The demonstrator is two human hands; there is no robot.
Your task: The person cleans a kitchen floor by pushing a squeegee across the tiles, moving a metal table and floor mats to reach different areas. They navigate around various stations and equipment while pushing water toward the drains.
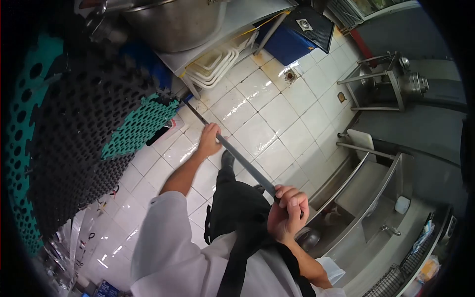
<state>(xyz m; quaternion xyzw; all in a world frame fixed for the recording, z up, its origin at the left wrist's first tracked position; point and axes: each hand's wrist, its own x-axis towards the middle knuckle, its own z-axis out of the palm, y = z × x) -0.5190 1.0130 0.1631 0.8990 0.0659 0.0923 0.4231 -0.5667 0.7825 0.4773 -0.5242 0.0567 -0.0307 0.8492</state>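
Observation:
A long grey pole runs slantwise over the white tiled floor. My left hand is wrapped round its middle part. Near the pole's close end, my right hand is closed round it, with the fingers curled. The far end of the pole reaches down by the leg of a metal table, next to black and green perforated mats; what is at that end is partly hidden. The floor looks wet and shiny, with brown stains round a drain.
A metal table carries a large steel pot, with white trays below. A blue bin stands behind. To the right are a metal rack and a steel sink. Mats stand along the left.

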